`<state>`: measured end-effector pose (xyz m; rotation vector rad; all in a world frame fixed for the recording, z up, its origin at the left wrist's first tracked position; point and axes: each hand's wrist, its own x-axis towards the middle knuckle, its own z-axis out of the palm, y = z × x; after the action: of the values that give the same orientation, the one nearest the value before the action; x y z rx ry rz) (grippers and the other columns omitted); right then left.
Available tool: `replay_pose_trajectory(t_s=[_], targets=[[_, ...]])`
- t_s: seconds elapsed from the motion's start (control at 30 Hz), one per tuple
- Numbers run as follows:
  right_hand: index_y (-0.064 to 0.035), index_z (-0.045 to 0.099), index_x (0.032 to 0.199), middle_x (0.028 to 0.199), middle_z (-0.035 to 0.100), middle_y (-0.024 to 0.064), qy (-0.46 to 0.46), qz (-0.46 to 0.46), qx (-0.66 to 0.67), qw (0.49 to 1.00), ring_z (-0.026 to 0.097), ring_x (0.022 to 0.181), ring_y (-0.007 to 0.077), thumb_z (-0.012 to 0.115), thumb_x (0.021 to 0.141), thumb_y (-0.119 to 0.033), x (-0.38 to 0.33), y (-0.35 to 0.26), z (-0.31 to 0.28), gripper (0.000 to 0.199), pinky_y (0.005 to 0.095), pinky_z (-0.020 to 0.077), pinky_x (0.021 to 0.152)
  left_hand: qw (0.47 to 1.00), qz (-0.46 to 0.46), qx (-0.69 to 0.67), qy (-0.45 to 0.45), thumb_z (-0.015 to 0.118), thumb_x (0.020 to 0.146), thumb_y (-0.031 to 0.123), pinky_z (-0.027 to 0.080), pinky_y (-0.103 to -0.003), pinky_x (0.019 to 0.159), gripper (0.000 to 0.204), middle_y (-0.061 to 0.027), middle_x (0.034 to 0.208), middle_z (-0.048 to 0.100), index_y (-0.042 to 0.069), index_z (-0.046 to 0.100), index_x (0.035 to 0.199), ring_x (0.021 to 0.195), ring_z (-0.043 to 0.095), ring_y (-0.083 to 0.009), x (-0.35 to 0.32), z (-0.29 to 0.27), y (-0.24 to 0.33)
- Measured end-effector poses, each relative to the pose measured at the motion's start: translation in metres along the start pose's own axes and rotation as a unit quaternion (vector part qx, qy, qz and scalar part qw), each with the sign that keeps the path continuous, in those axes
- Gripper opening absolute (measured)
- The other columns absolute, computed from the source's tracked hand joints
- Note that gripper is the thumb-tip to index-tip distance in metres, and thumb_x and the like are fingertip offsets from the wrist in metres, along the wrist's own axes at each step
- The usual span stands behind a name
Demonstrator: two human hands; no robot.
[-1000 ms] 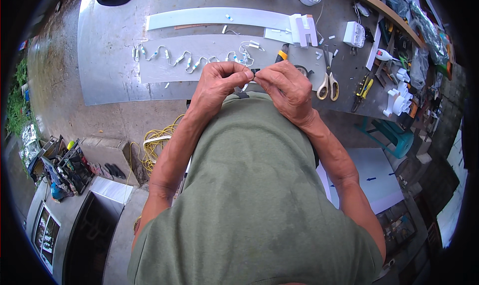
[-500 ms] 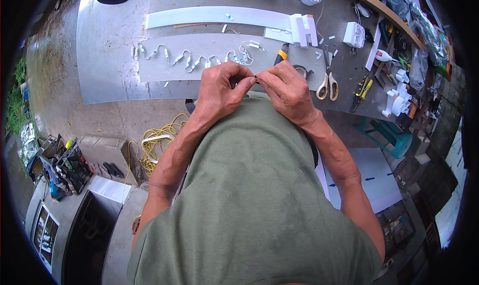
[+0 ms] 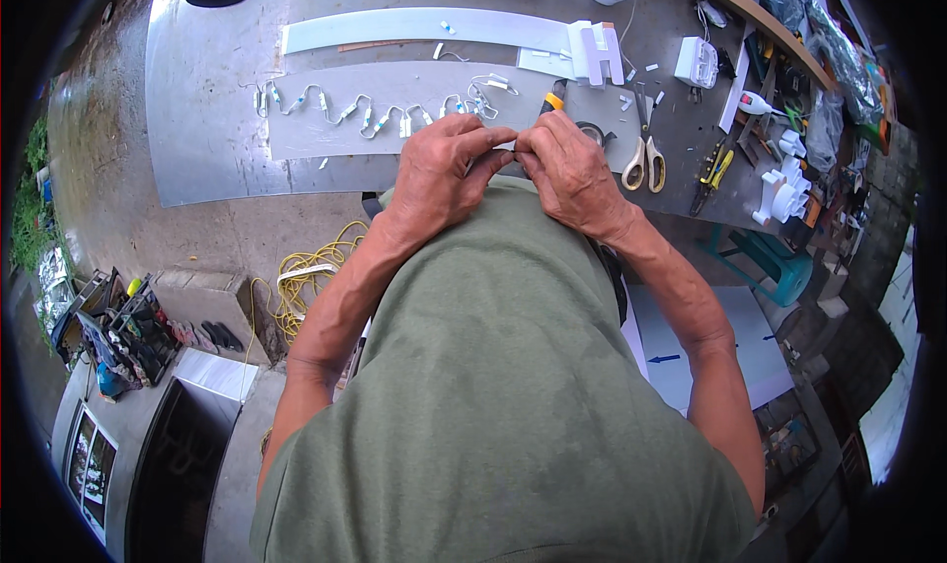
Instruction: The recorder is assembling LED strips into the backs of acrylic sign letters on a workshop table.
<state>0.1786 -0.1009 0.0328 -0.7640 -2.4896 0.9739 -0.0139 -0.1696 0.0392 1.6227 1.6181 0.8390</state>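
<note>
Both hands meet at the near edge of the metal-topped table [image 3: 212, 164], fingertips almost touching. My left hand [image 3: 444, 169] is closed in a pinch, thumb against forefinger. My right hand [image 3: 572, 174] pinches from the other side. Whatever sits between the fingertips is tiny and dark, too small to name. Just beyond the hands, a wired string of small white LED modules [image 3: 367, 119] winds across a pale flat sheet [image 3: 306, 144]. Past my right hand lie a yellow-and-black utility knife [image 3: 553, 100], a dark roll of tape [image 3: 592, 132] and scissors with cream handles [image 3: 644, 159].
A long white strip [image 3: 395, 31] lies farther back, with white cut letter shapes [image 3: 595, 55] at its right end. Yellow-handled pliers [image 3: 721, 169] and white plastic parts [image 3: 782, 196] are on the right. A teal stool [image 3: 779, 267] and coiled yellow cord [image 3: 306, 277] are below the table.
My fingertips have shifted slightly at the pinch, and my left forefinger is straighter now. The table scene has moved a little leftward and up in the picture.
</note>
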Motion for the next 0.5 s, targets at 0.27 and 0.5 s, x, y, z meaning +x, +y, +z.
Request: replay_pose_trajectory(t_s=[0.27,0.5], targets=[[-0.0012,0.055,0.093,0.087,0.051,0.0127,-0.016,0.004,0.008,1.000,0.056,0.084,0.0304,0.070,0.086,-0.002,-0.001,0.000,-0.008,0.016,0.0421,0.0471,0.073,0.997,-0.004,-0.066,-0.038,0.081,0.082,0.010,0.050,-0.032,0.062,0.015,-0.0068,0.084,0.070,0.006,0.079,0.096,0.073,0.065,-0.0182,0.004,-0.001,-0.008],[-0.0010,0.056,0.092,0.086,0.052,0.0115,-0.006,0.012,0.021,1.000,0.057,0.084,0.0292,0.072,0.085,-0.005,-0.001,-0.001,-0.010,0.018,0.0425,0.0475,0.074,0.994,0.029,-0.080,-0.073,0.080,0.081,0.015,0.051,-0.037,0.070,0.013,-0.0061,0.082,0.070,0.006,0.078,0.090,0.083,0.064,-0.0232,0.015,-0.006,-0.011]])
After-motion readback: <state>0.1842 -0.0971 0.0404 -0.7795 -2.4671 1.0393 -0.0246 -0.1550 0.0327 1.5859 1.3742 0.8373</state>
